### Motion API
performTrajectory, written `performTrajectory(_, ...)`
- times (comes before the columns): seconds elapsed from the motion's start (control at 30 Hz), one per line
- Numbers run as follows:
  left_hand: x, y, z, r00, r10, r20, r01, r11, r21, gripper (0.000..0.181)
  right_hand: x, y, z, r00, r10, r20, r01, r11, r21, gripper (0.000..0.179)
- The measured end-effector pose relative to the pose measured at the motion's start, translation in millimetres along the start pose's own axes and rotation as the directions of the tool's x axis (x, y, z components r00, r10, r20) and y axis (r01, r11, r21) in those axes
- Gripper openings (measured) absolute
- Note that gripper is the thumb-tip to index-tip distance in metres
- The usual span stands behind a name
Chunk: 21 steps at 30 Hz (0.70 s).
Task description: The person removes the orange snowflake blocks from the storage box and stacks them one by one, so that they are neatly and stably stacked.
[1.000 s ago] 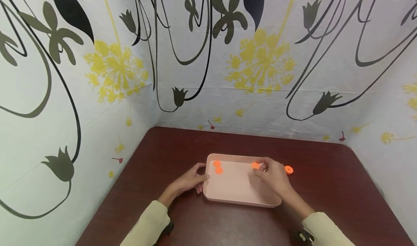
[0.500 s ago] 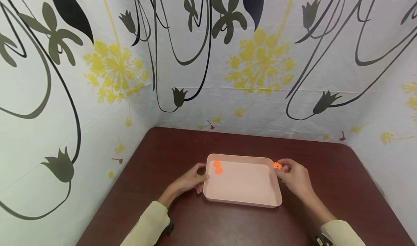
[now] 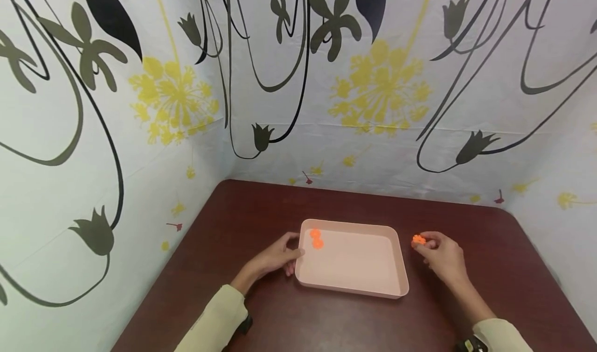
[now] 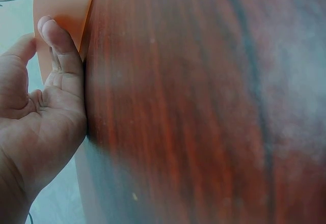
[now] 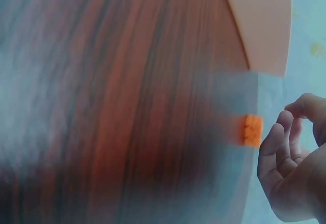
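Note:
A shallow pink tray (image 3: 354, 258) lies on the table. My left hand (image 3: 277, 253) grips its left wall, thumb over the rim and fingers outside; the left wrist view shows this hand (image 4: 48, 96) against the wall. Two orange flower-shaped pieces (image 3: 316, 239) lie in the tray's far left corner. Right of the tray, my right hand (image 3: 443, 258) pinches an orange flower-shaped piece (image 3: 418, 238) at its fingertips, over or beside a small orange stack. The right wrist view shows the stack (image 5: 253, 130) on the table beside my curled fingers; the pinched piece cannot be told apart there.
The dark red-brown table (image 3: 336, 321) extends around the tray. Patterned white cloth (image 3: 373, 150) hangs behind the table and along both sides. A black device (image 3: 471, 344) is on the right wrist.
My right hand has moved right, out of the tray, past its right rim to the orange stack, carrying an orange flower-shaped piece. The left hand stays on the tray. The head view has shifted slightly.

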State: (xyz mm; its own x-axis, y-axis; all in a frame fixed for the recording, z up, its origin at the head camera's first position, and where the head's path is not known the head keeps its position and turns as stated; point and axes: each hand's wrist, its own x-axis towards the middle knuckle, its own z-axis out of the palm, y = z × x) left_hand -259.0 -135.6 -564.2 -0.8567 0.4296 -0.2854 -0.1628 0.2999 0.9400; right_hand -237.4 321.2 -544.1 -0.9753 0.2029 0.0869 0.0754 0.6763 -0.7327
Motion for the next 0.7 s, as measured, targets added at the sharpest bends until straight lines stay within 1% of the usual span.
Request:
performTrajectory(0.13, 0.7, -1.1, -0.3, 1.000, -0.005, -0.002, 0.005, 1.000, 0.007, 0.072, 2.0, 9, -1, 1.000, 0.001, 0.017, -0.001, 1.000, -0.006, 0.042)
performTrajectory(0.3, 0.4, -1.3, -0.8, 1.000, -0.003, 0.000, 0.003, 1.000, 0.003, 0.072, 3.1, 14, 0, 0.999, -0.013, 0.039, 0.013, 1.000, -0.015, 0.040)
performTrajectory(0.7, 0.8, -1.4, -0.5, 1.000, 0.000, 0.005, 0.000, 1.000, -0.005, 0.072, 5.0, 15, 2, 0.999, -0.022, 0.041, 0.024, 0.998, -0.050, 0.038)
